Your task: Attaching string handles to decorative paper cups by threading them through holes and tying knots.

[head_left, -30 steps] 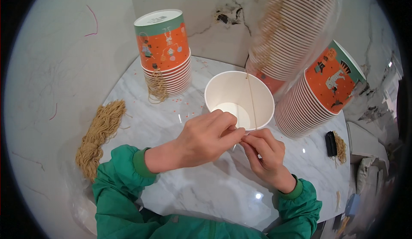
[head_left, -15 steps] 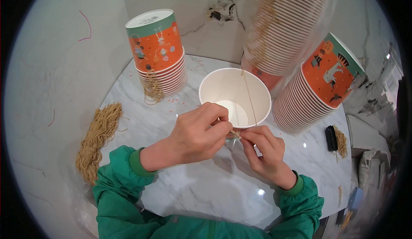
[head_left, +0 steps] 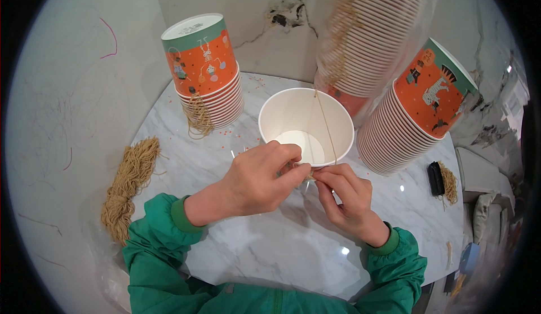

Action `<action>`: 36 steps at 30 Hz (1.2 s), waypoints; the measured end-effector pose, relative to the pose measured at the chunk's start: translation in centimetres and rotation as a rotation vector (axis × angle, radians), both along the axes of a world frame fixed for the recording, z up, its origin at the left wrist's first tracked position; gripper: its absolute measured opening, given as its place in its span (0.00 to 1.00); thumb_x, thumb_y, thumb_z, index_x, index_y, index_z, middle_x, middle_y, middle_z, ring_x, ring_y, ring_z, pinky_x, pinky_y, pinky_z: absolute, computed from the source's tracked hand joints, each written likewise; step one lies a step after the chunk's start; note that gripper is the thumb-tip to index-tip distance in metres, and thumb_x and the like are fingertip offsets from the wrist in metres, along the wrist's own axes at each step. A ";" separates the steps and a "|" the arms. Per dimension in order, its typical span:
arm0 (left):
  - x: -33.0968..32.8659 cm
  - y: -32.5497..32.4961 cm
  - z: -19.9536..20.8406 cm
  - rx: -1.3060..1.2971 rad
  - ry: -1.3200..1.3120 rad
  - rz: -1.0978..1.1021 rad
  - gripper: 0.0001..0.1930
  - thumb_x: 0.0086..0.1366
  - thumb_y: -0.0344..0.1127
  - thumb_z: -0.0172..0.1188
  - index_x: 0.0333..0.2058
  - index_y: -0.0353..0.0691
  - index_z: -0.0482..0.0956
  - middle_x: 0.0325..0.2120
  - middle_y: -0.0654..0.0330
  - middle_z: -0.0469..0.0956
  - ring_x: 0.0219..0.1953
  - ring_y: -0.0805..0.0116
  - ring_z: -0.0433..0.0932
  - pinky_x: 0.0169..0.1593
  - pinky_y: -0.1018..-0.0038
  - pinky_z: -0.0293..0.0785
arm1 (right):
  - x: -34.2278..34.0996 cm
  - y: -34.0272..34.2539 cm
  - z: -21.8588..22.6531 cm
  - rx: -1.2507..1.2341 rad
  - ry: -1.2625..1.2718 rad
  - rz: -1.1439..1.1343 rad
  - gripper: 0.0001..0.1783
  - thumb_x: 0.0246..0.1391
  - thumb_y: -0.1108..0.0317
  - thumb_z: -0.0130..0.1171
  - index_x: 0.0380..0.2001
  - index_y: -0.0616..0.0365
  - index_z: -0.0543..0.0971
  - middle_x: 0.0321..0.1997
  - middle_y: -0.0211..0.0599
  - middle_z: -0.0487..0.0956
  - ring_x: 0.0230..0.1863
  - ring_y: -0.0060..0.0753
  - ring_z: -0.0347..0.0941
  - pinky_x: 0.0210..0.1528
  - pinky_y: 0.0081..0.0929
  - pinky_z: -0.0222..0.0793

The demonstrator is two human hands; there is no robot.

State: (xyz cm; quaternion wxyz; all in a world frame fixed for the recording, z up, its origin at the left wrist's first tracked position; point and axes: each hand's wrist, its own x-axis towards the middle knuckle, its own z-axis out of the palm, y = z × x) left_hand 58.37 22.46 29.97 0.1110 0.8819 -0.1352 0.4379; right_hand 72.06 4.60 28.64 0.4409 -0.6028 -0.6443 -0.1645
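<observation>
A white-lined paper bucket (head_left: 287,108) stands upright in front of me, its mouth facing up. One tan string (head_left: 326,123) runs across the mouth from the far rim to the near rim. At the near rim my left hand (head_left: 260,174) pinches the string with thumb and forefinger. Close beside it, my right hand (head_left: 345,194) pinches the string too, its fingertips against the bucket's near side. The bit of string between the fingertips is mostly hidden by the fingers.
Upside-down orange and green paper buckets stand stacked at the left (head_left: 203,60) and right (head_left: 431,91). Behind is a tall plastic-wrapped bucket stack (head_left: 372,32). A tan string bundle (head_left: 131,187) lies at the left edge, and a black object (head_left: 435,178) with string at the right.
The fingertips of my left hand have shifted slightly right, nearer my right hand, covering more of the string between them. My right hand keeps almost the same place.
</observation>
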 end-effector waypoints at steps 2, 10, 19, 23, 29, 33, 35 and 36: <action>0.1 -0.2 -0.1 0.070 -0.018 0.027 0.18 0.45 0.22 0.69 0.39 0.41 0.84 0.37 0.60 0.78 0.30 0.67 0.78 0.27 0.73 0.75 | 0.1 0.0 0.0 0.006 -0.010 0.007 0.14 0.46 0.82 0.67 0.38 0.64 0.81 0.39 0.39 0.82 0.28 0.35 0.81 0.26 0.27 0.74; 0.2 -0.1 -0.3 0.108 -0.090 0.000 0.13 0.49 0.22 0.70 0.36 0.39 0.84 0.37 0.60 0.78 0.28 0.67 0.78 0.25 0.76 0.74 | -0.2 -0.3 0.5 -0.048 0.058 0.049 0.15 0.48 0.82 0.67 0.42 0.63 0.81 0.40 0.40 0.82 0.30 0.37 0.82 0.27 0.28 0.75; 0.0 -0.3 0.1 -0.107 -0.017 -0.039 0.13 0.47 0.19 0.69 0.34 0.35 0.82 0.37 0.57 0.76 0.28 0.67 0.80 0.27 0.74 0.76 | -0.6 -0.6 1.3 -0.097 0.204 0.129 0.21 0.48 0.83 0.66 0.48 0.63 0.78 0.40 0.40 0.83 0.25 0.28 0.79 0.26 0.22 0.72; -0.1 -0.5 0.2 -0.167 0.008 -0.044 0.11 0.50 0.21 0.68 0.33 0.35 0.81 0.37 0.59 0.75 0.29 0.66 0.80 0.28 0.72 0.76 | -0.5 -0.2 1.0 -0.041 0.188 0.144 0.23 0.47 0.83 0.67 0.50 0.63 0.78 0.36 0.40 0.84 0.23 0.24 0.75 0.22 0.19 0.64; 0.0 -0.7 0.0 -0.165 0.021 -0.071 0.13 0.48 0.18 0.68 0.34 0.35 0.82 0.37 0.56 0.76 0.28 0.67 0.80 0.27 0.74 0.76 | -0.4 0.4 0.3 0.021 0.125 0.107 0.19 0.50 0.85 0.65 0.47 0.65 0.79 0.34 0.39 0.83 0.25 0.26 0.77 0.25 0.21 0.69; -0.1 -0.8 0.0 -0.155 0.020 -0.069 0.13 0.48 0.18 0.68 0.35 0.35 0.82 0.37 0.56 0.76 0.28 0.67 0.80 0.27 0.74 0.76 | -0.7 0.4 0.6 0.010 0.148 0.087 0.16 0.50 0.87 0.64 0.44 0.65 0.80 0.34 0.40 0.83 0.25 0.27 0.77 0.26 0.21 0.70; 0.0 -0.8 -0.1 -0.149 0.014 -0.065 0.13 0.48 0.18 0.69 0.35 0.35 0.82 0.37 0.57 0.76 0.28 0.67 0.80 0.27 0.74 0.76 | -0.7 0.4 0.5 0.002 0.152 0.079 0.15 0.50 0.87 0.64 0.43 0.65 0.80 0.34 0.40 0.82 0.25 0.27 0.77 0.26 0.21 0.70; 0.0 -0.8 -0.1 -0.149 0.014 -0.064 0.13 0.48 0.18 0.69 0.35 0.35 0.82 0.37 0.57 0.76 0.28 0.67 0.80 0.27 0.74 0.76 | -0.5 0.4 0.3 0.003 0.152 0.079 0.14 0.50 0.86 0.64 0.42 0.65 0.80 0.34 0.39 0.82 0.25 0.27 0.76 0.25 0.21 0.69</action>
